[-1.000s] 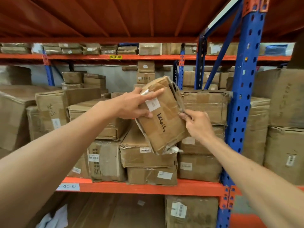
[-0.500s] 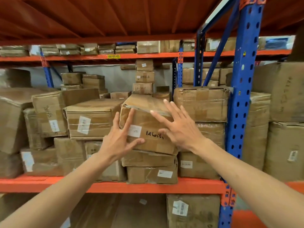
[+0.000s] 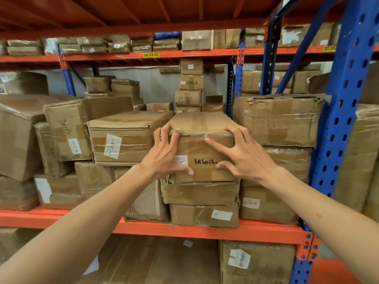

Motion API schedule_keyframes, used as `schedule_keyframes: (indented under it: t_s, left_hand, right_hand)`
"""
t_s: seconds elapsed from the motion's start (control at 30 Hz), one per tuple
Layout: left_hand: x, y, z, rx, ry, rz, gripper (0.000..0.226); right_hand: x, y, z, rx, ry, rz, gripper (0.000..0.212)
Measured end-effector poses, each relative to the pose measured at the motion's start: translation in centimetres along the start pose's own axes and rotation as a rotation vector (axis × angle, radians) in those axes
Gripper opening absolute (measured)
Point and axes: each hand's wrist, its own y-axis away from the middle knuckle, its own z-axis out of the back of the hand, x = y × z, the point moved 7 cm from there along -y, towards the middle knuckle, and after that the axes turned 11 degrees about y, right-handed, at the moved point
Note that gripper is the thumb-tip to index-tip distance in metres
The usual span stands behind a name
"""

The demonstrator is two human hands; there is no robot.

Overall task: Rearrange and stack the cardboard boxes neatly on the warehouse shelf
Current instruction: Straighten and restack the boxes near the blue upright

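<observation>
On shelf (image 3: 205, 232), both hands press stacked box (image 3: 202, 148).

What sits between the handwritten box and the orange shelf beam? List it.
In the head view, two more boxes: a middle box directly under the handwritten box, and a bottom box resting on the orange shelf beam.

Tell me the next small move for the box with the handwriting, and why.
Probably a short push straight back. Both the left hand and right hand press spread fingers on the handwritten box, which already sits on the two-box stack. Its lower front edge looks to jut slightly past the box below.
</observation>
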Motion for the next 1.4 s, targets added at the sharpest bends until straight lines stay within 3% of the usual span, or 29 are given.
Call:
schedule_keyframes:
  t_s: [0.3,0.6,1.07,1.2,1.4]
  left_hand:
    - [1.5,-6.8,-5.2,0.026,0.087,-0.077,0.135]
    - [3.0,-8.1,-6.6,0.023,0.045,-0.097,0.131]
    - [3.1,-3.4,-3.8,0.341,-0.193,-0.121,0.117]
    - [5.1,0.3,-0.6,0.273,-0.272,-0.217,0.108]
    - [12.8,3.1,6.9,0.081,-0.342,0.015,0.130]
  right_hand:
    - [-3.5,-1.4,-4.9,0.109,0.075,-0.113,0.080]
    - [-3.7,-2.6,-6.4,0.166,0.094,-0.153,0.080]
    - [-3.3,-2.1,-7.1,0.234,0.102,-0.186,0.088]
    - [-1.5,-2.9,-5.2,0.188,0.027,-0.232,0.089]
    - [5.0,-7.8,-1.8,0.075,-0.217,-0.179,0.090]
